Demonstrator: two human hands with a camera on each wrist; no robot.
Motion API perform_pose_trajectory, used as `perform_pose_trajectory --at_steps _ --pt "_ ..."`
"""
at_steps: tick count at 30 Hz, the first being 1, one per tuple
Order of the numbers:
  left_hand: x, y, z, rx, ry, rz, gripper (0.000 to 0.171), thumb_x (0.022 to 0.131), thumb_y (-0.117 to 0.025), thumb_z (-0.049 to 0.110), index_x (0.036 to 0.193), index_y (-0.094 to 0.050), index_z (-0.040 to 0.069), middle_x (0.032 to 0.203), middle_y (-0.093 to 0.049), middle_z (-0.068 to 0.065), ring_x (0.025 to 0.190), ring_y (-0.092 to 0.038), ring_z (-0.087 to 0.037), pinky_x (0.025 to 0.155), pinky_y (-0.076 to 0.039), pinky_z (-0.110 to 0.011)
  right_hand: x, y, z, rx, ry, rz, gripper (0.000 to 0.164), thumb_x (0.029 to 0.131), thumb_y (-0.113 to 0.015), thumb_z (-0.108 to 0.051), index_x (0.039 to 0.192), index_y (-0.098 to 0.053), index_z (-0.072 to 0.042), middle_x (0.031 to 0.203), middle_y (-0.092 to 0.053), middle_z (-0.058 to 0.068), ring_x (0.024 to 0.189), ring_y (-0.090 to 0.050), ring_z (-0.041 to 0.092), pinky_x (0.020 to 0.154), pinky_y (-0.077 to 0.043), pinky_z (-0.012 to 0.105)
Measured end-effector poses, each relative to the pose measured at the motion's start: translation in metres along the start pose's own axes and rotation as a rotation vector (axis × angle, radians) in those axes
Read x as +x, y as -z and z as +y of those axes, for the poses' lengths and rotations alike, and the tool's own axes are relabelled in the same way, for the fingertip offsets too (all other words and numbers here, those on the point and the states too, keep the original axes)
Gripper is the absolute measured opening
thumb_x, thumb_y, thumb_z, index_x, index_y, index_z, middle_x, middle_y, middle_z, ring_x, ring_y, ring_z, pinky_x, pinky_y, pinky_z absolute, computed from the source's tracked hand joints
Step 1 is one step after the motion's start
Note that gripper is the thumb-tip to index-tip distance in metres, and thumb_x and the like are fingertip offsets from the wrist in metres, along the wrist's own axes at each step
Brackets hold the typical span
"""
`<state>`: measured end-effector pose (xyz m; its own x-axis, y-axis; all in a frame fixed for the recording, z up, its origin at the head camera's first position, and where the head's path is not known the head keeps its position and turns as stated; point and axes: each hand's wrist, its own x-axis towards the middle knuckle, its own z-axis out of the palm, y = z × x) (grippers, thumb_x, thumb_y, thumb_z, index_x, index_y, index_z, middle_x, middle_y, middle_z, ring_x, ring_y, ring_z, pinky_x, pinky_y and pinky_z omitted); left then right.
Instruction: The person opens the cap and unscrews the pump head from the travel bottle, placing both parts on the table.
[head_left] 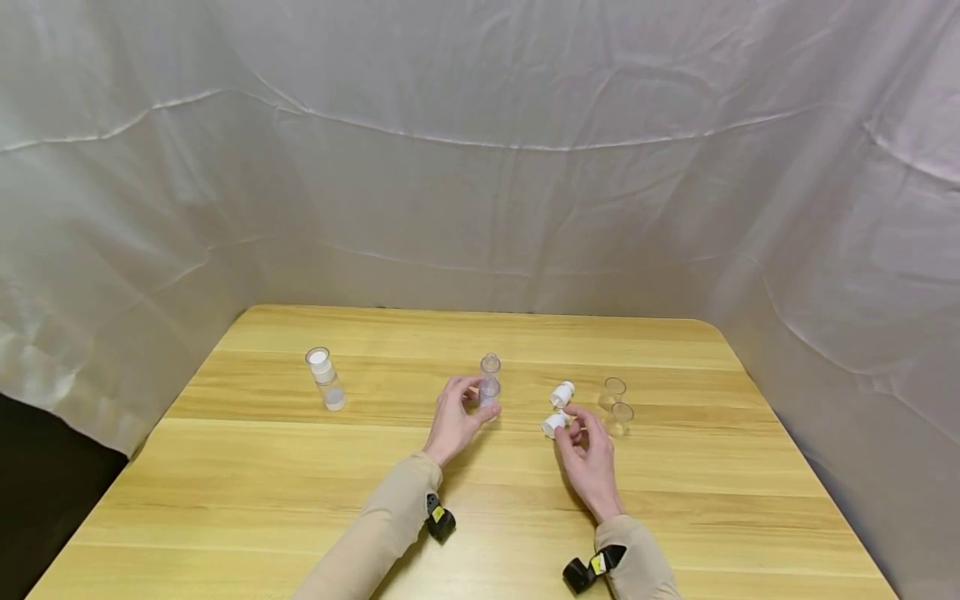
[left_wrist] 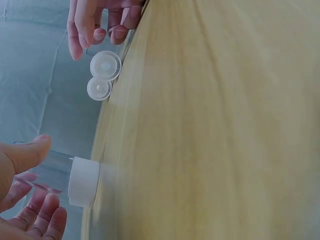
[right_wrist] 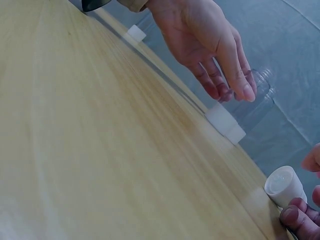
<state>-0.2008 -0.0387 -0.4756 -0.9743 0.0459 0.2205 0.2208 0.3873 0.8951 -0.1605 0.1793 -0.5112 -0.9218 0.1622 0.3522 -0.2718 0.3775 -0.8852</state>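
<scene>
Two clear bottles with white bases stand one behind the other near the table's middle. My left hand (head_left: 455, 417) holds the nearer bottle (left_wrist: 56, 170) between thumb and fingers; the farther bottle (head_left: 491, 364) stands just behind it. To the right, two white pump heads lie on their sides, the farther pump head (head_left: 562, 393) close to the nearer pump head (head_left: 553, 425). My right hand (head_left: 588, 457) is at the nearer one, its fingers loosely bent around it. In the right wrist view a gap shows between the upper finger and this pump head (right_wrist: 283, 185).
Two clear cups or covers stand right of my right hand: a farther clear cup (head_left: 614, 392) and a nearer clear cup (head_left: 621, 418). At the left stands a bottle (head_left: 327, 380) with a white top inside a clear cover. A grey curtain (head_left: 480, 208) surrounds the wooden table (head_left: 247, 500).
</scene>
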Motion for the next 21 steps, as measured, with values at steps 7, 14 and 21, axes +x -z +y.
perform_pose_trajectory --at_steps 7,14,21 --pt "-0.003 0.002 0.003 -0.015 0.009 0.049 0.052 0.079 -0.084 0.012 0.126 -0.063 0.003 0.117 -0.061 -0.018 0.104 -0.058 -0.03 0.095 -0.056 -0.049 0.0 -0.001 0.0 0.007 0.008 0.014 0.023 0.09 -0.066 0.005 0.112 -0.064 0.001 0.084 -0.051 0.006 0.066 -0.048 0.001 0.05 -0.043 0.011" --pt "-0.008 0.009 0.007 -0.026 -0.012 0.086 0.05 0.08 -0.085 0.015 0.124 -0.065 0.003 0.116 -0.061 -0.02 0.101 -0.058 -0.031 0.095 -0.056 -0.049 0.0 -0.002 0.0 0.011 -0.011 0.01 0.022 0.09 -0.066 0.005 0.112 -0.065 0.001 0.084 -0.052 0.005 0.067 -0.049 0.0 0.052 -0.043 0.011" --pt "-0.014 0.021 0.009 -0.004 -0.045 0.103 0.049 0.083 -0.082 0.018 0.125 -0.063 0.003 0.118 -0.063 -0.019 0.102 -0.057 -0.036 0.089 -0.052 -0.048 0.0 0.0 0.0 0.014 -0.021 -0.012 0.021 0.093 -0.065 0.003 0.114 -0.064 0.002 0.085 -0.053 0.007 0.069 -0.048 -0.001 0.053 -0.043 0.011"
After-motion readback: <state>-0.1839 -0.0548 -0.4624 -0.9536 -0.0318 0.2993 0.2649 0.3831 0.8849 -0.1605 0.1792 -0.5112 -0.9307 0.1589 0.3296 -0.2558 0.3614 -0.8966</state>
